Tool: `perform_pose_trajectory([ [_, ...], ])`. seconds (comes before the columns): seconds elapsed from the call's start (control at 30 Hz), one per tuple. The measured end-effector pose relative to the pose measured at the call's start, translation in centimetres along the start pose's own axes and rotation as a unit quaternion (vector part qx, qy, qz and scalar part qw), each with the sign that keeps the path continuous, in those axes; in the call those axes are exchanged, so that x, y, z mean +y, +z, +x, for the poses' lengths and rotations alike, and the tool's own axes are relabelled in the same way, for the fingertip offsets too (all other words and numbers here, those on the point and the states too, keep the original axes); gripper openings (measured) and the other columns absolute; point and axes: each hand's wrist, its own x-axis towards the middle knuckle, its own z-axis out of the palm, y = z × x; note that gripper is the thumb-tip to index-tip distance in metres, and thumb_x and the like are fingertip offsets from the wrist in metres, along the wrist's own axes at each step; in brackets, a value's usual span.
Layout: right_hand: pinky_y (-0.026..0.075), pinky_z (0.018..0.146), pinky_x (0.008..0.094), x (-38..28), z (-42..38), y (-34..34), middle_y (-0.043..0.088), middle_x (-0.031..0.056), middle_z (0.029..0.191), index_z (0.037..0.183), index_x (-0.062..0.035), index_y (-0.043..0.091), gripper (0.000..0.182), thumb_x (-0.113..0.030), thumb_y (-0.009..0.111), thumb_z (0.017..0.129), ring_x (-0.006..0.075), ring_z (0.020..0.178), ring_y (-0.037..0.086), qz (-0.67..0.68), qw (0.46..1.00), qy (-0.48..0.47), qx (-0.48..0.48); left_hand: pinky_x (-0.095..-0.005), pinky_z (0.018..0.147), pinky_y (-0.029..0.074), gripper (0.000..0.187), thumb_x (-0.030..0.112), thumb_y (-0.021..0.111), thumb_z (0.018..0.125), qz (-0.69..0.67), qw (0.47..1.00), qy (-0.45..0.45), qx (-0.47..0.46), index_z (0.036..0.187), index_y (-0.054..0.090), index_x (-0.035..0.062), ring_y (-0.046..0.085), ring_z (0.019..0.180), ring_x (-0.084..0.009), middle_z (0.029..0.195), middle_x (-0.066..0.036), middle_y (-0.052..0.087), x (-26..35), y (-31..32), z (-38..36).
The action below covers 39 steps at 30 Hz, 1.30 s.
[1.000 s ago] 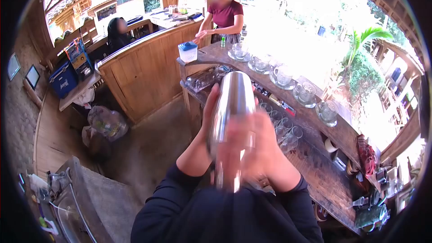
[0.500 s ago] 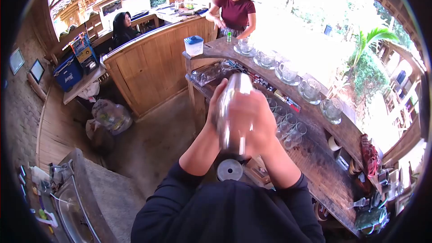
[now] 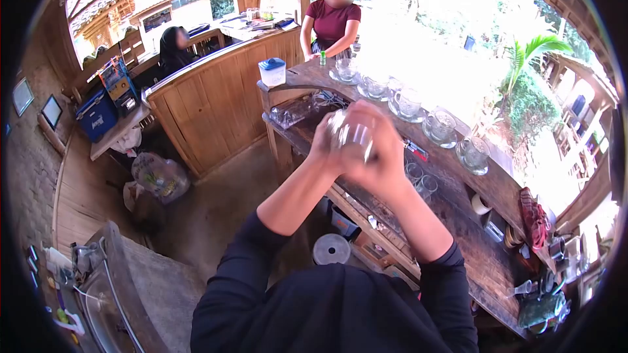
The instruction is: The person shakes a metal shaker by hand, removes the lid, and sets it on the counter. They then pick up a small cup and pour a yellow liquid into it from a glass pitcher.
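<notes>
A shiny metal shaker (image 3: 353, 136), blurred by motion, is held up in front of me between both hands. My left hand (image 3: 323, 145) wraps its left side, and my right hand (image 3: 379, 153) closes round its right side and top. Behind and to the right, glass cups on saucers (image 3: 439, 128) line the raised wooden shelf (image 3: 507, 171). Lower down, more glasses (image 3: 425, 184) stand on the dark wooden counter (image 3: 451, 229), partly hidden by my right hand.
A person (image 3: 335, 19) in a maroon top stands behind the shelf; another person (image 3: 175, 51) sits behind the wooden partition (image 3: 216, 101). A blue-lidded container (image 3: 272, 72) is at the shelf's left end. A sink (image 3: 108, 301) lies lower left, a round stool (image 3: 331, 249) below my arms.
The shaker has tilted, so less of its length shows, and both hands have moved with it. The standing person's arms have come down and together. The view has shifted slightly.
</notes>
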Motion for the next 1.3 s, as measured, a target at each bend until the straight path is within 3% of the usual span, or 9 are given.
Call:
perform_pose_trajectory([
  [0.1, 0.043, 0.089, 0.0516, 0.2, 1.2, -3.2, 0.060, 0.0036, 0.109, 0.105, -0.0209, 0.061, 0.039, -0.027, 0.075, 0.070, 0.0284, 0.105, 0.058, -0.015, 1.000, -0.023, -0.008, -0.0395, 0.079, 0.054, 0.038, 0.037, 0.041, 0.092, 0.151, 0.973, 0.169, 0.037, 0.107, 0.058, 0.0067, 0.064, 0.088, -0.0235, 0.105, -0.010, 0.063, -2.6, 0.9, 2.4],
  [0.17, 0.043, 0.089, 0.0519, -2.1, 2.1, -7.2, 0.060, 0.0034, 0.109, 0.105, -0.0212, 0.061, 0.039, -0.028, 0.075, 0.070, 0.0284, 0.105, 0.058, -0.026, 0.999, -0.036, -0.016, -0.0394, 0.087, 0.052, 0.055, 0.039, 0.049, 0.092, 0.000, 0.999, -0.013, -0.048, 0.132, 0.039, 0.0027, 0.054, 0.111, -0.0259, 0.124, -0.016, 0.050, -1.0, 5.6, 0.5],
  [0.3, 0.043, 0.089, 0.0524, -2.6, 0.5, -9.6, 0.060, 0.0031, 0.109, 0.105, -0.0219, 0.061, 0.038, -0.028, 0.075, 0.070, 0.0284, 0.105, 0.058, -0.052, 0.997, -0.056, -0.032, -0.0516, 0.081, 0.055, 0.091, 0.058, 0.058, 0.081, 0.135, 0.865, 0.232, -0.424, 0.143, 0.018, 0.0042, 0.047, 0.117, -0.0416, 0.144, -0.022, 0.023, -5.6, 9.7, 1.6],
  [0.53, 0.043, 0.090, 0.0532, 2.4, -2.6, -14.8, 0.060, 0.0024, 0.108, 0.104, -0.0231, 0.061, 0.037, -0.029, 0.075, 0.070, 0.0284, 0.105, 0.058, -0.097, 0.992, -0.063, -0.050, -0.0393, 0.090, 0.048, 0.031, 0.030, 0.038, 0.096, 0.007, 0.994, -0.042, 0.105, 0.114, 0.051, 0.0077, 0.056, 0.105, -0.0217, 0.112, -0.011, 0.056, -10.0, 7.7, 8.6],
  [0.63, 0.043, 0.090, 0.0536, 0.6, -1.5, -18.9, 0.060, 0.0021, 0.108, 0.104, -0.0236, 0.062, 0.037, -0.029, 0.075, 0.070, 0.0284, 0.105, 0.058, -0.124, 0.988, -0.077, -0.056, -0.0381, 0.092, 0.046, 0.041, 0.037, 0.041, 0.093, -0.049, 0.983, -0.131, -0.118, 0.117, 0.055, 0.0074, 0.055, 0.111, -0.0231, 0.113, -0.012, 0.060, -10.8, 10.6, 8.1],
  [0.77, 0.042, 0.090, 0.0541, -1.1, -3.9, -21.4, 0.061, 0.0018, 0.107, 0.104, -0.0242, 0.062, 0.036, -0.030, 0.075, 0.070, 0.0284, 0.105, 0.058, -0.150, 0.982, -0.089, -0.078, -0.0423, 0.091, 0.047, 0.073, 0.043, 0.054, 0.090, 0.152, 0.875, 0.159, -0.432, 0.144, 0.015, 0.0128, 0.052, 0.115, -0.0258, 0.131, -0.015, 0.046, -14.9, 16.5, 6.2],
  [1.0, 0.042, 0.090, 0.0550, 2.7, -7.1, -27.8, 0.061, 0.0011, 0.107, 0.103, -0.0254, 0.062, 0.036, -0.031, 0.075, 0.070, 0.0284, 0.104, 0.058, -0.269, 0.950, -0.104, -0.122, -0.0419, 0.090, 0.049, 0.042, 0.041, 0.042, 0.094, 0.018, 0.986, -0.152, 0.063, 0.113, 0.053, 0.0053, 0.058, 0.104, -0.0254, 0.115, -0.015, 0.057, -22.6, 14.3, 14.2],
  [1.13, 0.042, 0.090, 0.0555, -1.9, -4.4, -33.5, 0.061, 0.0008, 0.106, 0.103, -0.0261, 0.062, 0.035, -0.031, 0.075, 0.071, 0.0283, 0.104, 0.058, -0.347, 0.918, -0.122, -0.149, -0.0435, 0.091, 0.048, 0.054, 0.043, 0.044, 0.092, -0.031, 0.933, -0.271, -0.237, 0.129, 0.043, 0.0034, 0.057, 0.106, -0.0252, 0.119, -0.018, 0.055, -23.0, 19.9, 13.5],
  [1.3, 0.042, 0.090, 0.0561, -3.7, -5.1, -39.0, 0.061, 0.0003, 0.106, 0.102, -0.0269, 0.062, 0.035, -0.032, 0.075, 0.071, 0.0283, 0.104, 0.058, -0.361, 0.905, -0.099, -0.202, -0.0486, 0.100, 0.041, 0.088, 0.061, 0.048, 0.084, 0.092, 0.897, 0.002, -0.432, 0.143, 0.020, 0.0031, 0.044, 0.124, -0.0328, 0.139, -0.022, 0.037, -28.4, 23.9, 13.8],
])
